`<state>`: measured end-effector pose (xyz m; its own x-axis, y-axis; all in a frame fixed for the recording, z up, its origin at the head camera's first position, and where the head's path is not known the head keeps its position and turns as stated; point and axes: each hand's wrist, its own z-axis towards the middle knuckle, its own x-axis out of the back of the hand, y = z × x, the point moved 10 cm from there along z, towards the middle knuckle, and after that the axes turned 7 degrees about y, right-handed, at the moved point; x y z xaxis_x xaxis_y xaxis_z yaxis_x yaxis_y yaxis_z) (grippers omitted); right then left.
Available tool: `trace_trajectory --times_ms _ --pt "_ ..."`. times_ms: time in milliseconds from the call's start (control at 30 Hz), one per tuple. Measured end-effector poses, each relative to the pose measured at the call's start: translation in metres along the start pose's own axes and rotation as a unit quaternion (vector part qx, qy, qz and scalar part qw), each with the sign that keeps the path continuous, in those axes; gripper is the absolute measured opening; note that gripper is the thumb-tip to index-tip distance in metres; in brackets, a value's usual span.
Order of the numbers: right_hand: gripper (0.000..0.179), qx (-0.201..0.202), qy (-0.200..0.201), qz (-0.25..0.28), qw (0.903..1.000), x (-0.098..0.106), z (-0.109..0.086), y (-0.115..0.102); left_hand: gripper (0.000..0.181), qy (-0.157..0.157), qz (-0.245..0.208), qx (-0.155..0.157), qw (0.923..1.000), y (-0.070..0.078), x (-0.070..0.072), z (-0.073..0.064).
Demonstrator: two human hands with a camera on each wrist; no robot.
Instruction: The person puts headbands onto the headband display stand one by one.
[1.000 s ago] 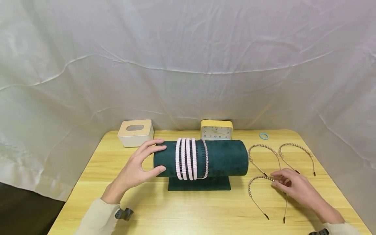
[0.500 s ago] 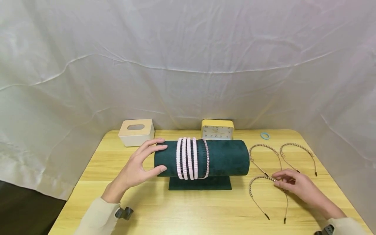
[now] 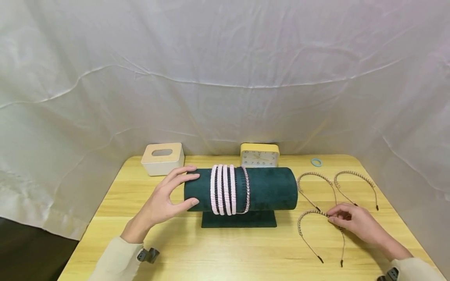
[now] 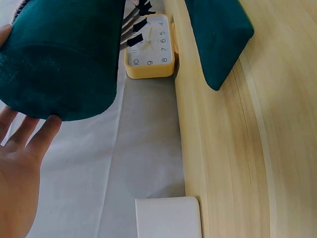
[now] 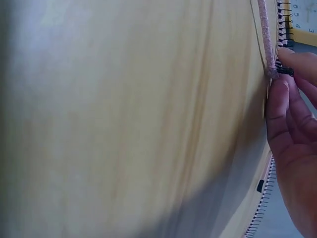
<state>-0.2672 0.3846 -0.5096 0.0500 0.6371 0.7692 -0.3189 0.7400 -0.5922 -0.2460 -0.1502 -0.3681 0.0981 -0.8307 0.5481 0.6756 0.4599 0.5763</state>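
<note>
A dark green velvet roll stand carries several pink and white headbands and one thin braided headband. My left hand grips the roll's left end, thumb in front and fingers over the top. In the left wrist view its fingertips press the round end of the roll. To the right, my right hand pinches the top of the nearest loose toothed headband, whose two black-tipped ends point toward me. The right wrist view shows thumb and fingers around the pinkish headband.
Two more braided headbands lie behind the right hand, one left and one right. At the table's back stand a tissue box and a yellow alarm clock, partly behind the roll. A small blue ring lies at the back right.
The right hand's fingers have drawn slightly closer together at the top of the nearest headband. The left hand stays on the end of the roll.
</note>
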Motion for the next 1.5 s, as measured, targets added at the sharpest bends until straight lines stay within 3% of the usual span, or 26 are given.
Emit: trace_trajectory --times_ms 333,533,800,1000,1233,1500 --pt "0.020 0.017 0.035 0.004 0.9992 0.012 -0.004 -0.006 0.067 0.004 -0.003 -0.002 1.0000 -0.003 0.000 -0.001" --pt "0.015 -0.011 0.028 0.013 0.9995 0.017 -0.006 -0.002 0.066 0.004 -0.006 0.000 1.0000 -0.002 0.000 0.000" --pt "0.019 -0.060 0.010 0.081 0.9948 0.020 -0.010 0.003 0.067 0.002 -0.006 -0.002 1.0000 0.000 0.000 0.001" --pt "0.022 -0.036 0.002 0.114 0.9929 0.024 -0.010 0.003 0.067 0.001 -0.005 0.000 1.0000 0.001 0.000 0.001" --pt "0.026 -0.032 -0.041 0.200 0.9785 0.024 -0.013 -0.004 0.067 0.001 0.001 0.002 1.0000 0.001 0.000 0.001" --pt "0.028 -0.018 -0.057 0.187 0.9806 0.031 -0.010 -0.016 0.067 0.001 0.000 0.002 1.0000 0.000 -0.001 0.001"
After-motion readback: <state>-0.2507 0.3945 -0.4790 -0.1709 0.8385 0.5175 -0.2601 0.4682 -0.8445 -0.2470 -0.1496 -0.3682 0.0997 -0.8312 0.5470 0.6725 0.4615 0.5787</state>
